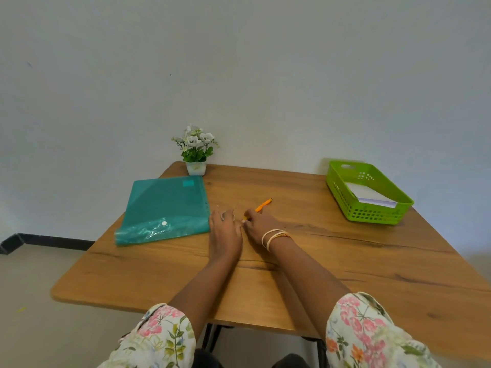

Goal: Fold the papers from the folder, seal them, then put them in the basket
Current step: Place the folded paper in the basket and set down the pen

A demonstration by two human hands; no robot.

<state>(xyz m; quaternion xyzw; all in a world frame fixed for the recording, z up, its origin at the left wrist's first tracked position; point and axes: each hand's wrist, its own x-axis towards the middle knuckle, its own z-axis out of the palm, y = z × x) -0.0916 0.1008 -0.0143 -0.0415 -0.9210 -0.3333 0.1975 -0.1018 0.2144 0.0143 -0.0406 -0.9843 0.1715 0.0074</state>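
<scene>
**Both hands meet at mid-surface beside the folder**

The left hand (225, 232) lies palm-down, its grip released, touching the teal folder's (166, 208) edge; the right hand (259, 225), just beside it, has its grip clenched on an orange pen (263, 205); folded papers (372, 196) sit in the green basket (372, 212), well apart to the right on the surface (318, 261).

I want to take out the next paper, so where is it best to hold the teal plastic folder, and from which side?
Probably at the near flap of the teal plastic folder, beside the white snap button, coming from the near edge of the wooden table. The folder lies flat, with its crinkled flap end facing the person, and the left hand is already at its right edge.
</scene>
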